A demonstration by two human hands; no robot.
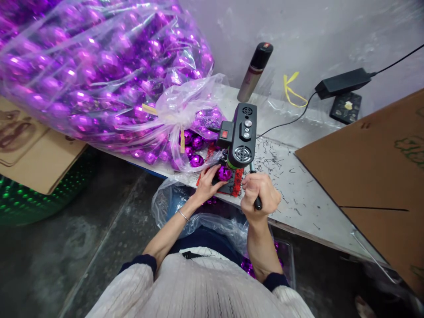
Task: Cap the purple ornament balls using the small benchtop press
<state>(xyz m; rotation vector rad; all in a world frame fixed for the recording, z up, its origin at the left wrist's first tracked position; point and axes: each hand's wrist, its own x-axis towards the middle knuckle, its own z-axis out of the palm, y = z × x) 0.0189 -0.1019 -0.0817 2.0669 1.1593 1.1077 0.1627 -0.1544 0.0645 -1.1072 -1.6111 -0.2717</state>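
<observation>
A small black bench machine (241,134) with a red switch stands on the white table (298,194). Under its head sits a shiny purple ball (224,173) on a red and black pad. My left hand (207,184) pinches that ball and holds it in place. My right hand (260,191) is closed in a fist round the machine's black lever handle (257,202), just right of the ball.
A huge clear bag of purple balls (99,66) fills the table's left. A spray can (255,70), a power adapter (342,82) with cable and a cardboard sheet (374,176) lie behind and right. Another plastic bag with balls (212,221) hangs below the table edge.
</observation>
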